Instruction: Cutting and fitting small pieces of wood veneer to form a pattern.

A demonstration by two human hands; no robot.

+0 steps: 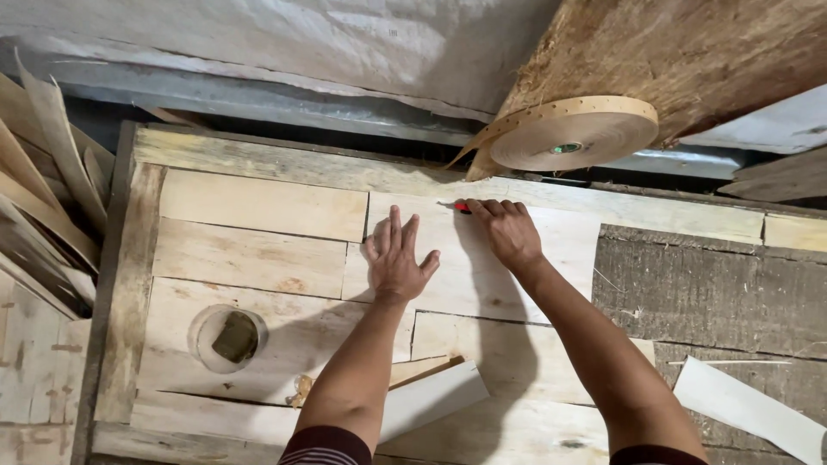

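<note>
While the left hand [396, 258] lies flat with fingers spread, pressing a pale veneer sheet [482, 258] onto the worktable [129, 284], the right hand [508, 231] is clenched around a small red-tipped cutter [462, 207] at the sheet's far edge, near the middle of the table's back edge. The blade end points left; whether it bites the wood cannot be told. Judged step: start of a trimming or scoring stroke across the sheet. The next move seems to call for steady downward pressure from the flat palm, kept clear of the blade path, and a straight pull of the tool. A roll of perforated paper tape [573, 131] hangs above the back edge. A round container [228, 337] sits near the front left corner. Loose veneer strips [52, 172] lean beyond the left edge.
</note>
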